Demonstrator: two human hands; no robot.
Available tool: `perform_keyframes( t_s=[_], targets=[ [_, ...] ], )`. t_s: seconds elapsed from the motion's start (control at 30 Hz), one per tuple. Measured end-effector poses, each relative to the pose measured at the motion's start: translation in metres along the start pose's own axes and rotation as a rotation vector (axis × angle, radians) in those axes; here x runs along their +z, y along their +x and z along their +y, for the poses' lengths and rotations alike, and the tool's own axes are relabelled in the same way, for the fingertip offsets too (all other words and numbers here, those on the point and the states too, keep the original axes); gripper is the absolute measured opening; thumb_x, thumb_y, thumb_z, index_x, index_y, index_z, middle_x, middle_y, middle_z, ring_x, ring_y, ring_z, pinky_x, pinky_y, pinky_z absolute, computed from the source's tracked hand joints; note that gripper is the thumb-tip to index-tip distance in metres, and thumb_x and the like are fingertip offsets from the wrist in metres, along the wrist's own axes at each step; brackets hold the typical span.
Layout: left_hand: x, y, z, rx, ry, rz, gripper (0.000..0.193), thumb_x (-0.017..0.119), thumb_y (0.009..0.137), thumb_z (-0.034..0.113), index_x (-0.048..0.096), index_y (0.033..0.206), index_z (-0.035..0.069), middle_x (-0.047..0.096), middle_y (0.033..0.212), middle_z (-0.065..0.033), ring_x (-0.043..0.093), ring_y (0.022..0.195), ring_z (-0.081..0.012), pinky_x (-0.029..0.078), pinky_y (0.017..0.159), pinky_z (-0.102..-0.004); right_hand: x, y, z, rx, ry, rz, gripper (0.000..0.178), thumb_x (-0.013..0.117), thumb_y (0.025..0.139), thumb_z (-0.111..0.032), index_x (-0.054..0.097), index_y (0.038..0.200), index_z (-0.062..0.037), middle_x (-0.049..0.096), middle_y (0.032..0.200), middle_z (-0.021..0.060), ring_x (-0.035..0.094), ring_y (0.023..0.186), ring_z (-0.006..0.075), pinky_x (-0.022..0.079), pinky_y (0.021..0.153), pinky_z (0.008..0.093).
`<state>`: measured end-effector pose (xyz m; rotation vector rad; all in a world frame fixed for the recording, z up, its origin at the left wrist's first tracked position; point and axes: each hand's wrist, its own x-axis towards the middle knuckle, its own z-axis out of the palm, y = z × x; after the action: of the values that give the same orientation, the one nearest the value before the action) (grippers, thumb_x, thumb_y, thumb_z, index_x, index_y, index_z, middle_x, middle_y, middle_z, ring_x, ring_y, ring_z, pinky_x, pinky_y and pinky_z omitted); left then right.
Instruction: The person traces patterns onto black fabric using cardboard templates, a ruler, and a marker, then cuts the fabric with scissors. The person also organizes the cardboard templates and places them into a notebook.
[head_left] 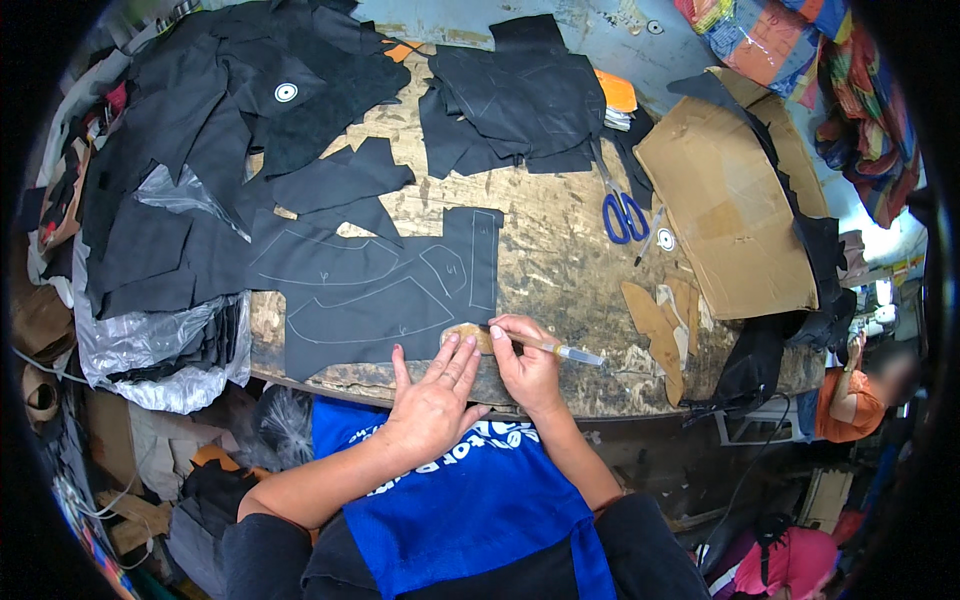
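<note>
The worn wooden surface [560, 250] is filling most of the room in front of the person, with black pieces [200, 130] heaping up at its far left and more black cuts [515, 100] lying at the far middle. A flattened cardboard box [730, 200] is lying at the right. Near the person, a black sheet [380, 290] with pale traced outlines is lying flat at the near edge. Blue-handled scissors [623, 215] are resting well apart, further back to the right, and tan cutouts [660, 325] are lying near right. The left hand [435, 395] is pressing flat, fingers spread and released, on a small tan pattern [470, 338] that is sitting at the sheet's near right corner. The right hand [527, 365] is sitting just beside it, its fingers grasping a pen [555, 348] whose tip is touching the pattern's edge.
</note>
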<state>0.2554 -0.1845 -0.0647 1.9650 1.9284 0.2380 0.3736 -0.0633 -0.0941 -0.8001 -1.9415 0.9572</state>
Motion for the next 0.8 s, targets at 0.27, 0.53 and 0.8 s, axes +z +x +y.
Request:
perform_keyframes(
  t_s=[0.27, 0.53, 0.8],
  targets=[
    [-0.001, -0.001, 0.002, -0.011, -0.009, -0.003, 0.076, 0.056, 0.086, 0.046, 0.033, 0.141, -0.002, 0.022, 0.153, -0.0126, 0.018, 0.142, -0.0261, 0.011, 0.1, -0.0742, -0.002, -0.002, -0.01, -0.073, -0.124, 0.023, 0.003, 0.061, 0.083, -0.001, 0.058, 0.083, 0.0013, 0.066, 0.085, 0.0143, 0.065, 0.076, 0.0235, 0.051, 0.069, 0.0304],
    [-0.008, -0.003, 0.002, -0.016, -0.004, 0.007, 0.073, 0.057, 0.086, 0.045, 0.037, 0.139, -0.001, 0.026, 0.151, -0.0119, 0.023, 0.141, -0.0245, 0.014, 0.1, -0.0728, -0.008, -0.004, -0.004, 0.15, 0.021, 0.136, 0.009, 0.054, 0.09, -0.004, 0.059, 0.088, 0.0025, 0.066, 0.078, 0.0115, 0.062, 0.071, 0.014, 0.051, 0.064, 0.0267],
    [-0.015, -0.033, -0.027, -0.049, -0.093, 0.266, 0.038, 0.064, 0.082, 0.029, 0.062, 0.113, 0.007, 0.057, 0.126, -0.0045, 0.052, 0.116, -0.0204, 0.03, 0.095, -0.0616, 0.013, 0.032, -0.012, 0.006, -0.549, 0.043, 0.041, 0.078, 0.068, -0.015, 0.06, 0.103, -0.0021, 0.065, 0.092, 0.0139, 0.06, 0.092, 0.031, 0.047, 0.082, 0.0395]
  ],
)
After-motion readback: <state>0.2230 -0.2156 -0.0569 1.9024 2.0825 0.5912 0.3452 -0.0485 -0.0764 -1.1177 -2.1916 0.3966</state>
